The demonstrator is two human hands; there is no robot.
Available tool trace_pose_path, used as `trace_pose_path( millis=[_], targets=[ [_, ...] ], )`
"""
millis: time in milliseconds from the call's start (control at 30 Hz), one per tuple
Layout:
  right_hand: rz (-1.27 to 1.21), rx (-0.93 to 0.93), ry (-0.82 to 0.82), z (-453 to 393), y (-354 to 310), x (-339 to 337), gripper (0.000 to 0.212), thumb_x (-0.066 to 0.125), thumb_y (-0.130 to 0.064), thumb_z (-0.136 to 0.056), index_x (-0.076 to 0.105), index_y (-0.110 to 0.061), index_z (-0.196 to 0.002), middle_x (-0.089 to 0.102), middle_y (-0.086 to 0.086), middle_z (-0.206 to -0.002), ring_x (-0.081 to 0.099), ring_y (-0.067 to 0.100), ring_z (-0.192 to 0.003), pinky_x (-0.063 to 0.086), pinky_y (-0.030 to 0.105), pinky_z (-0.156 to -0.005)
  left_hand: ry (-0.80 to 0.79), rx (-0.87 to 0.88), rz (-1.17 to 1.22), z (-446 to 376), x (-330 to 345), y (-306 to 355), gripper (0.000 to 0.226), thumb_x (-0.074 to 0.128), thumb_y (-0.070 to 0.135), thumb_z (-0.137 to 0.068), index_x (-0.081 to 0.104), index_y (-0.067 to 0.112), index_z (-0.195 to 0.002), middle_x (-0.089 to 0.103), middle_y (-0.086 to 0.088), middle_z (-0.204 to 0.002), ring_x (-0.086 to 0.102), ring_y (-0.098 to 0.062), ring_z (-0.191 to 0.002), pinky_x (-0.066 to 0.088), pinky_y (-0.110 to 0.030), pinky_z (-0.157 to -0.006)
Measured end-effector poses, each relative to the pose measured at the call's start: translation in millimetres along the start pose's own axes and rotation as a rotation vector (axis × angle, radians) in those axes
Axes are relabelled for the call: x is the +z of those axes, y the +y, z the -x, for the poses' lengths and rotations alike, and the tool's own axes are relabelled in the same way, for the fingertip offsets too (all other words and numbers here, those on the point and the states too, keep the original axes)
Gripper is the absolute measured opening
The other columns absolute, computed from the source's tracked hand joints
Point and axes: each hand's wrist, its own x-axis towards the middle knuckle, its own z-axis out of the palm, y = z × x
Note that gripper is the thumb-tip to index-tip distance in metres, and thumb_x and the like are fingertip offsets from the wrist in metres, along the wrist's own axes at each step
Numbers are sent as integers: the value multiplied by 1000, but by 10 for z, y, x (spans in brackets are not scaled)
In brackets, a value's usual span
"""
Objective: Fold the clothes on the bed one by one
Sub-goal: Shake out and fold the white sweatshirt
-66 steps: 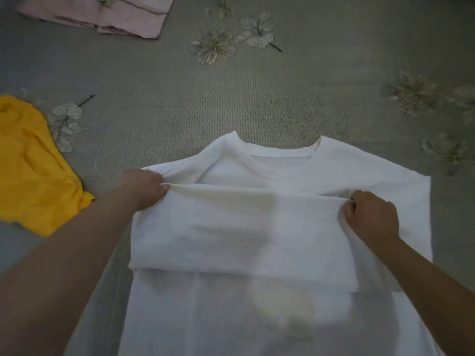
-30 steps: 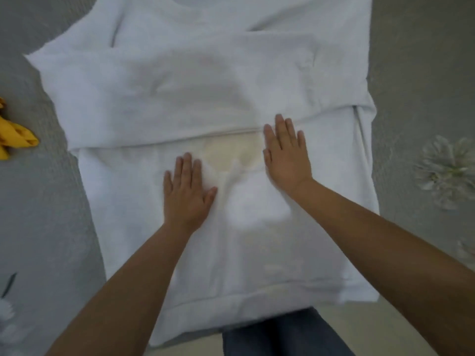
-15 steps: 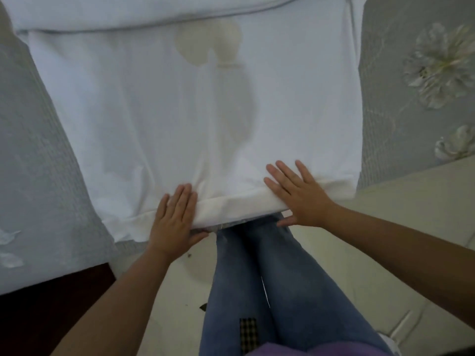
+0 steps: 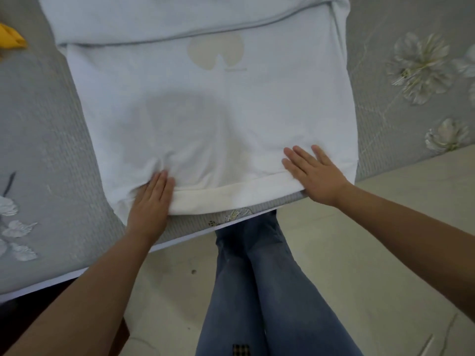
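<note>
2 hands rest on the near hem of a white shirt (image 4: 213,119) spread on a grey, flower-patterned bed cover (image 4: 41,140).

Head view. The shirt lies flat, its hem (image 4: 231,199) at the near edge of the bed. Its far part is already turned down toward the viewer, forming a folded band (image 4: 180,19) across the top of the frame. A pale printed mark (image 4: 216,53) shows just below that band.

The left hand (image 4: 151,204) lies palm down over the hem's left part, fingers straight and pressed together. Small wrinkles gather in the cloth just beyond its fingertips.

The right hand (image 4: 316,173) lies palm down near the hem's right end, fingers straight and slightly spread. Neither hand pinches the cloth.

A yellow garment (image 4: 11,37) shows at the far left edge, well apart from the shirt. The person's legs in blue jeans (image 4: 257,291) stand on a pale floor (image 4: 372,253) at the bed's near side.

Step in hand, as judged: smoothing and setting the hem of 1 shirt before the lengthwise fold.

Next move, as judged: each hand should take a grip on the hem near its corners, then lift and carry it toward the far band. An even lift on both sides would keep the edges aligned. The wrinkles by the left hand may need flattening first.
</note>
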Motion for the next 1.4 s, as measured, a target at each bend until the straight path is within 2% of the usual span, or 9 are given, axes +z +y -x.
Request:
trace_pose_path(
  millis=[67, 167, 233, 400, 567, 767, 933, 1167, 1400],
  targets=[
    [-55, 97, -22, -31, -79, -55, 79, 45, -16, -93, -16, -13, -144, -17, 8, -154, -11, 25, -143, -13, 39, -112, 37, -55, 32, 1, 14, 17, 64, 60, -32, -54, 48, -23, -116, 45, -44, -121, 46, -60, -109, 37, -65, -89],
    [-115, 201, -60, -30, -145, -151, 70, 42, -9, -94, -3, -7, -147, -10, 11, -155, -6, 25, -144, -4, 36, -115, -23, -105, 49, 33, -29, 54, 62, 42, -19, -81, 20, -12, -138, 17, -34, -145, 17, -44, -137, 8, -45, -115],
    [-109, 180, -87, 36, -116, -235, 61, 34, -6, -96, 0, -6, -147, -7, 11, -156, -3, 25, -144, -1, 35, -115, -120, -161, 30, 82, -123, 91, 63, 34, -9, -88, 3, -5, -143, 4, -23, -152, 5, -32, -143, -4, -34, -115],
    [-91, 95, -68, 361, 27, -534, 54, 27, -2, -97, 5, -4, -146, -2, 10, -156, 1, 25, -144, 5, 33, -115, -191, -237, -96, 359, -407, 312, 68, 31, -4, -91, -13, 0, -143, -7, -14, -155, -2, -22, -144, -6, -31, -114],
    [-93, 34, -90, 837, 58, -713, 64, 38, 4, -92, 4, -4, -146, 0, 10, -156, 3, 25, -144, 8, 32, -115, -225, -314, -130, 747, -735, 556, 73, 38, -3, -90, -11, 3, -144, -5, -11, -155, -1, -20, -144, -4, -29, -114],
    [-94, -68, -363, 1302, 5, -1048, 39, 40, -4, -92, 48, -5, -130, 47, 14, -136, 45, 26, -124, 31, 29, -101, -440, -295, -53, 1243, -1028, 851, 64, 39, 11, -98, -2, 12, -147, 5, -7, -156, 13, -19, -142, 8, -25, -111],
    [19, -50, -425, 1628, 1, -1238, 32, 43, -15, -94, 55, 3, -117, 54, 19, -126, 53, 29, -114, 41, 30, -92, -468, -227, -32, 1429, -1257, 1163, 51, 32, 7, -99, 15, 12, -147, 16, -10, -154, 21, -21, -140, 16, -26, -110],
    [10, 42, -201, 1811, 278, -1577, 36, 40, -12, -96, 47, 0, -129, 46, 16, -136, 45, 28, -124, 34, 32, -103, -232, -366, -68, 1306, -1665, 1225, 55, 29, 3, -98, 9, 14, -147, 15, -12, -154, 21, -25, -140, 18, -33, -113],
    [181, 305, -13, 1470, 655, -2041, 31, 44, -6, -91, 55, -6, -120, 54, 12, -128, 51, 27, -119, 40, 37, -99, -81, -383, -124, 783, -2282, 934, 54, 27, 8, -99, 3, 10, -147, 11, -10, -155, 19, -23, -141, 16, -30, -111]
  ],
)
